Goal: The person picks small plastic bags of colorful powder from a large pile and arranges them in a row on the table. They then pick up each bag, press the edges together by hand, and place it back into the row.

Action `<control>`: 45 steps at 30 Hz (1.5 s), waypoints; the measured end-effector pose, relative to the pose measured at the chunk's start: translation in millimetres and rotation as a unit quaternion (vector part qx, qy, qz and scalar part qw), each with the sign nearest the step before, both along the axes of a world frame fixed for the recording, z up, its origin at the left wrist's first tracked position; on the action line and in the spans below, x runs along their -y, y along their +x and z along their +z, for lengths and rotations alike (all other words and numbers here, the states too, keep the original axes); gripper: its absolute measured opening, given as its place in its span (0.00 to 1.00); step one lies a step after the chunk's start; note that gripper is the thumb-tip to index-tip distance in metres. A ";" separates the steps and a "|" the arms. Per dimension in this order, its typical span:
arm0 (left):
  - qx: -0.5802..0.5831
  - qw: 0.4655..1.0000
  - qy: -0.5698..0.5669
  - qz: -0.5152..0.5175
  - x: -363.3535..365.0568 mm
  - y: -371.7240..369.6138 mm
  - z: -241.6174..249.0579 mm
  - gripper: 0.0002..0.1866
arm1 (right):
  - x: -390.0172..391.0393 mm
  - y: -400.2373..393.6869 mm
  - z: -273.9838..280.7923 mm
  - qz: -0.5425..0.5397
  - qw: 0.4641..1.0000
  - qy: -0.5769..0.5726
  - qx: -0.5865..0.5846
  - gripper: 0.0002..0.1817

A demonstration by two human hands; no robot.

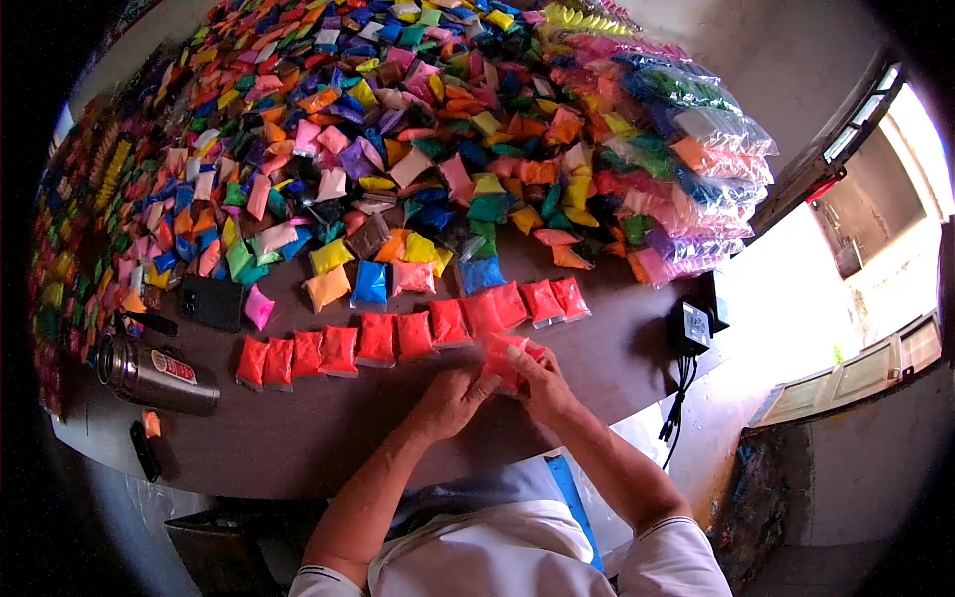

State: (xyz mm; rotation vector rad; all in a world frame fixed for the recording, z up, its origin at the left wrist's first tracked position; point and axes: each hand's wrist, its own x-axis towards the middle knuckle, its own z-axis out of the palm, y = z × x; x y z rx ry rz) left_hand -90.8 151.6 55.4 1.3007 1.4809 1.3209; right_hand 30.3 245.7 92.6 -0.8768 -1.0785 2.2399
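Note:
Near the table's front edge, my right hand (542,384) pinches a red packet (504,360) between thumb and fingers. My left hand (453,400) is at the packet's lower left side, its fingers curled and partly hidden. Just beyond my hands, a row of red packets (377,339) runs across the table from left to right. Behind the row lie an orange packet (327,288), a blue packet (369,285) and a pink-red packet (413,278).
A big heap of coloured packets (348,149) covers the back of the brown table (298,438). Larger clear bags (711,169) are stacked at right. A metal flask (164,375) and dark phone (212,302) lie left; a black power adapter (689,327) sits right.

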 end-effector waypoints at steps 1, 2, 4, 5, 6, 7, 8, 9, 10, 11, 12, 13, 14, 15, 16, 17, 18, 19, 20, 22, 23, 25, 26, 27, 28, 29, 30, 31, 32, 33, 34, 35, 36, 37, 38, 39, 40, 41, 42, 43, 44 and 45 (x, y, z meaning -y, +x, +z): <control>0.000 1.000 0.000 0.001 0.1 -1.0 0.4 0.20 | -1.7 1.6 -2.7 0.001 1.000 0.000 0.000 0.11; -0.041 0.999 -0.024 -0.010 1.0 -2.8 1.3 0.20 | -4.5 4.9 -8.8 0.008 1.000 -0.003 0.012 0.11; -0.081 0.995 -0.048 -0.020 2.6 -4.6 6.7 0.20 | -8.2 5.2 -18.8 0.016 1.000 -0.007 0.024 0.11; -0.085 0.994 -0.067 -0.026 3.8 -4.1 13.2 0.20 | -9.2 4.5 -22.6 0.020 0.999 0.015 0.020 0.11; -0.088 0.992 -0.086 -0.033 4.3 -3.3 16.5 0.20 | -9.8 4.1 -25.5 0.023 0.999 0.037 0.016 0.11; -0.088 0.992 -0.086 -0.034 4.2 -2.4 15.8 0.20 | -10.0 3.8 -27.6 0.022 0.999 0.037 0.016 0.11; -0.076 0.995 -0.055 -0.019 4.1 -1.3 14.0 0.22 | -10.3 3.4 -29.2 0.023 0.999 0.043 0.011 0.11; -0.064 0.998 -0.025 -0.005 3.7 -0.8 11.9 0.24 | -10.6 2.8 -29.8 0.023 0.998 0.049 0.007 0.11; -0.065 0.998 -0.024 -0.005 2.8 -1.3 8.8 0.24 | -10.1 2.1 -26.7 0.023 0.998 0.050 0.006 0.11; -0.045 0.999 -0.022 -0.004 1.7 -2.0 4.3 0.22 | -9.0 1.3 -21.4 0.021 1.000 0.022 -0.005 0.11; -0.025 0.999 -0.020 -0.003 1.0 -2.2 -0.1 0.20 | -8.4 0.5 -18.2 0.019 1.000 -0.006 -0.016 0.11; -0.025 0.999 -0.020 -0.002 0.2 -1.2 -4.5 0.20 | -9.1 -1.0 -17.5 0.019 1.000 -0.006 -0.015 0.11; -0.037 0.999 0.008 0.010 -0.6 0.3 -8.7 0.21 | -9.7 -3.3 -17.1 0.010 1.000 0.023 -0.002 0.11; -0.049 0.998 0.035 0.022 -0.9 1.3 -11.0 0.23 | -9.9 -5.4 -17.3 0.002 0.999 0.052 0.011 0.11; -0.049 0.998 0.035 0.022 0.0 1.3 -7.2 0.23 | -10.4 -7.4 -18.5 0.002 0.999 0.052 0.012 0.11; -0.050 0.999 0.014 0.008 1.5 0.8 0.5 0.23 | -11.4 -9.4 -20.9 0.004 0.997 0.073 0.023 0.12; -0.052 0.999 -0.005 -0.005 2.0 0.1 4.8 0.22 | -12.8 -10.8 -23.4 0.007 0.995 0.096 0.034 0.12; -0.052 0.999 -0.005 -0.005 1.8 -0.9 2.7 0.22 | -14.4 -11.2 -27.4 0.007 0.995 0.096 0.034 0.12; -0.059 0.998 -0.021 -0.011 1.6 -2.3 -1.5 0.22 | -15.8 -11.1 -32.4 0.008 0.995 0.100 0.027 0.12; -0.065 0.997 -0.037 -0.017 0.9 -3.2 -2.6 0.22 | -16.8 -10.7 -33.3 0.010 0.994 0.104 0.020 0.12; -0.054 0.999 -0.004 -0.004 0.2 -2.0 -0.1 0.22 | -16.2 -9.4 -30.0 0.016 0.996 0.084 0.007 0.12; -0.041 0.999 0.028 0.010 -0.1 -0.7 2.5 0.22 | -14.7 -5.0 -22.8 0.024 0.998 0.064 -0.004 0.12; -0.039 0.999 0.027 0.015 0.1 -0.9 2.9 0.23 | -13.2 -1.5 -19.0 -0.001 0.999 -0.026 -0.019 0.11; -0.038 0.999 0.027 0.019 0.0 -1.7 3.6 0.23 | -12.4 1.0 -15.2 -0.026 0.993 -0.114 -0.034 0.10; -0.038 0.999 0.028 0.021 0.5 -3.4 4.2 0.23 | -12.2 2.5 -11.0 -0.025 0.993 -0.114 -0.034 0.10; -0.029 1.000 -0.009 0.000 2.0 -4.9 4.5 0.23 | -11.4 4.7 -7.2 0.000 0.995 -0.094 -0.022 0.10; -0.021 0.998 -0.046 -0.021 2.8 -5.7 4.4 0.23 | -11.0 6.5 -5.8 0.024 0.997 -0.074 -0.011 0.10; -0.021 0.998 -0.047 -0.022 2.8 -5.1 2.8 0.23 | -13.0 8.2 -12.9 0.023 0.997 -0.075 -0.011 0.10; -0.014 0.998 -0.057 -0.019 2.4 -4.2 0.5 0.24 | -17.2 9.6 -24.7 0.040 0.998 -0.048 -0.016 0.10; -0.007 0.998 -0.067 -0.016 2.3 -3.3 -0.6 0.24 | -19.5 11.1 -31.9 0.057 0.998 -0.022 -0.022 0.10; -0.007 0.998 -0.068 -0.017 2.6 -2.8 -0.1 0.24 | -19.7 12.0 -31.6 0.056 0.998 -0.022 -0.022 0.10; 0.002 0.998 -0.055 -0.011 2.5 -2.5 1.1 0.24 | -20.5 12.3 -30.9 0.060 0.998 -0.008 -0.023 0.10; 0.011 0.999 -0.043 -0.005 2.4 -2.1 1.8 0.24 | -21.0 12.5 -30.0 0.065 0.998 0.006 -0.023 0.11; 0.010 0.999 -0.042 -0.005 2.0 -1.4 1.9 0.24 | -18.6 10.4 -26.8 0.065 0.998 0.006 -0.023 0.11; 0.017 1.000 -0.022 0.004 1.7 -0.3 1.5 0.23 | -13.7 6.8 -21.8 0.053 0.998 0.012 0.000 0.11; 0.024 1.000 -0.003 0.014 1.5 0.5 0.9 0.23 | -10.9 5.2 -19.2 0.042 0.999 0.018 0.024 0.11; 0.024 1.000 -0.003 0.014 2.2 -0.9 -0.5 0.23 | -10.7 6.6 -19.3 0.042 0.999 0.018 0.024 0.11; -0.008 0.999 -0.053 -0.004 3.8 -3.7 -2.7 0.22 | -10.1 9.1 -20.2 0.073 0.996 0.034 0.045 0.12; -0.039 0.994 -0.104 -0.023 4.6 -4.3 -3.6 0.21 | -9.3 12.0 -21.3 0.104 0.991 0.048 0.067 0.14; -0.039 0.994 -0.103 -0.025 4.2 -3.0 0.1 0.21 | -9.3 13.8 -23.0 0.102 0.991 0.049 0.067 0.14; -0.044 0.997 -0.064 -0.024 3.9 -2.1 6.9 0.20 | -10.0 14.4 -25.3 0.103 0.992 0.059 0.041 0.14; -0.048 0.998 -0.025 -0.024 3.9 -1.3 10.7 0.20 | -10.2 14.8 -27.2 0.103 0.992 0.069 0.014 0.15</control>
